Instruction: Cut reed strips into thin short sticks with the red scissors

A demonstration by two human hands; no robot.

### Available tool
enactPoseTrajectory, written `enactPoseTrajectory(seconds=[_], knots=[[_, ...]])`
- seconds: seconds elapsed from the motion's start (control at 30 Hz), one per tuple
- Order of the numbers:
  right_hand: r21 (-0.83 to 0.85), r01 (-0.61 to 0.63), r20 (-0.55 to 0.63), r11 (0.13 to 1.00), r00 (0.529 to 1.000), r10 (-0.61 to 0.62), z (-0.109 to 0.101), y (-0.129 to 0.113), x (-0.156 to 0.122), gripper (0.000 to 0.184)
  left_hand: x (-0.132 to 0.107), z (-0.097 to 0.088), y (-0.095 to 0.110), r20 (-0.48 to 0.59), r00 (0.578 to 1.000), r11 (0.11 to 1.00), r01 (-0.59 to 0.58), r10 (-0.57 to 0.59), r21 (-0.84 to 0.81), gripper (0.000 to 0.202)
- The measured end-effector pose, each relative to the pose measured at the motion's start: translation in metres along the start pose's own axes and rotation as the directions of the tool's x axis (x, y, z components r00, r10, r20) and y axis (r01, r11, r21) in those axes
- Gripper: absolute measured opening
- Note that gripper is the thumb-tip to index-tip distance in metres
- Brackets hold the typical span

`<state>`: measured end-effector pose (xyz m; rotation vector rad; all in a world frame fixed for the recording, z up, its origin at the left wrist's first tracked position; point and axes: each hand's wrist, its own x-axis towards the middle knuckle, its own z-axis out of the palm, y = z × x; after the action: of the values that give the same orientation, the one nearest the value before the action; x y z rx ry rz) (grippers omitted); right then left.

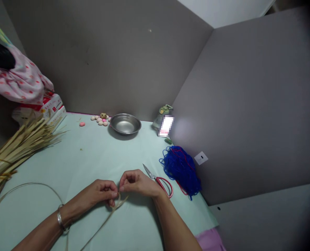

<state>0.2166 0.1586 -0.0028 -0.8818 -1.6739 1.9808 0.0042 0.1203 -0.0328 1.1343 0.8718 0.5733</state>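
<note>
The likeliest trouble is in the straw strip [117, 206] itself: it looks dry and narrow, so a hard pull or too tight a bend could split it right at the small loop between the fingertips. That loop could also spring open if either pinch slackens, since nothing else seems to be holding it. A tail of the strip runs down across the table [92, 157] toward the near edge — a sleeve or forearm pressing on it could tug the work out of line. The scissors [152, 176] lie with blades parted, just beside the right forearm, so a careless sweep of that arm could nudge them or catch the skin.

As for the grip, the left hand [105, 191] pinches the strip between thumb and fingers, the loop showing just below the fingertips. The right hand [136, 183] has thumb and forefinger brought together beside it, apparently on the upper end of the same strip — the contact is too small to make out fully. Its other fingers curl loosely. The strip is low in the middle of the view, at the two hands' fingertips, well apart from the straw bundle [21, 146] on the left.
</note>
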Motion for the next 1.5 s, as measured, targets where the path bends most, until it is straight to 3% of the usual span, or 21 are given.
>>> enactPoseTrajectory(seconds=[0.17, 0.27, 0.4, 0.5, 0.57, 0.63, 0.73, 0.8, 0.93, 1.13, 1.3, 1.43, 1.5], knots=[[0.042, 0.057, -0.063, 0.998, 0.997, -0.054, 0.004, -0.004, 0.001, 0.032, -0.006, -0.004, 0.002, -0.013, 1.000, 1.000, -0.015, 0.015, 0.015, 0.030], [0.025, 0.108, -0.127, 0.994, 0.987, -0.104, 0.004, -0.006, 0.001, 0.030, -0.011, -0.006, 0.005, -0.110, 0.992, 0.997, -0.050, 0.057, 0.065, 0.029], [-0.056, 0.089, -0.092, 0.994, 0.991, -0.094, 0.006, -0.004, 0.001, 0.033, -0.014, -0.007, 0.010, -0.234, 0.966, 0.986, -0.078, 0.111, 0.147, 0.031], [-0.064, 0.091, -0.192, 0.994, 0.976, -0.102, 0.007, -0.002, 0.006, 0.029, -0.014, -0.007, 0.009, -0.300, 0.949, 0.995, -0.077, 0.093, 0.064, 0.028], [0.020, 0.147, -0.361, 0.989, 0.924, -0.129, 0.004, 0.000, 0.010, 0.033, -0.014, -0.007, 0.007, -0.315, 0.947, 0.994, -0.084, 0.058, -0.071, 0.031], [0.108, 0.243, -0.535, 0.964, 0.831, -0.149, -0.003, 0.001, 0.013, 0.035, -0.015, -0.006, 0.004, -0.271, 0.962, 0.975, -0.089, 0.031, -0.206, 0.034], [0.137, 0.351, -0.698, 0.926, 0.698, -0.162, -0.018, 0.002, 0.014, 0.035, -0.018, -0.004, 0.003, -0.083, 0.996, 0.937, -0.056, 0.029, -0.344, 0.045], [0.133, 0.393, -0.752, 0.910, 0.638, -0.165, -0.025, 0.002, 0.013, 0.035, -0.020, -0.002, 0.002, 0.018, 0.999, 0.935, -0.027, 0.035, -0.353, 0.044], [0.132, 0.452, -0.808, 0.882, 0.564, -0.168, -0.025, 0.002, 0.013, 0.035, -0.019, -0.001, -0.001, 0.007, 1.000, 0.987, -0.012, 0.013, -0.158, 0.025], [0.094, 0.532, -0.889, 0.842, 0.425, -0.169, -0.031, 0.003, 0.010, 0.037, -0.025, -0.007, 0.004, -0.083, 0.997, 0.997, 0.015, -0.009, 0.069, 0.017], [0.033, 0.576, -0.942, 0.816, 0.291, -0.168, -0.052, 0.004, 0.002, 0.041, -0.042, -0.015, 0.008, -0.150, 0.988, 0.898, 0.023, 0.048, 0.439, 0.018], [0.013, 0.588, -0.947, 0.809, 0.267, -0.179, -0.055, 0.001, 0.002, 0.043, -0.048, -0.018, 0.011, -0.158, 0.987, 0.891, 0.057, 0.016, 0.450, 0.032], [0.037, 0.549, -0.917, 0.835, 0.350, -0.189, -0.050, -0.001, 0.003, 0.044, -0.047, -0.017, 0.014, -0.179, 0.983, 0.906, 0.049, 0.030, 0.421, 0.036]])
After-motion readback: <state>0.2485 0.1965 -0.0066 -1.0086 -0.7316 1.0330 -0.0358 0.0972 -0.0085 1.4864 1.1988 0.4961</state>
